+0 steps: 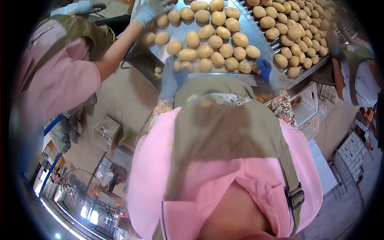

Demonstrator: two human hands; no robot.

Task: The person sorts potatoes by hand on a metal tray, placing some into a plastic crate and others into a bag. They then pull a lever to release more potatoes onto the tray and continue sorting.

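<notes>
Many potatoes (215,41) lie spread on a metal sorting table (262,38) in front of me. My left hand (172,78), in a blue and grey glove, is at the table's near left edge. Its fingers are stretched forward and its thumb stands apart, right beside a potato (187,67). My right hand (269,74), gloved in blue and grey, is at the near edge farther right. Its blurred fingers are close to another potato (255,68), and I cannot tell whether they grip it.
More potatoes (294,33) are heaped on a roller conveyor (304,74) at the right. A co-worker's gloved hand (154,11) reaches over the table's far left. Another person (356,74) stands at the right. A white plastic crate (306,106) stands below the table on the right.
</notes>
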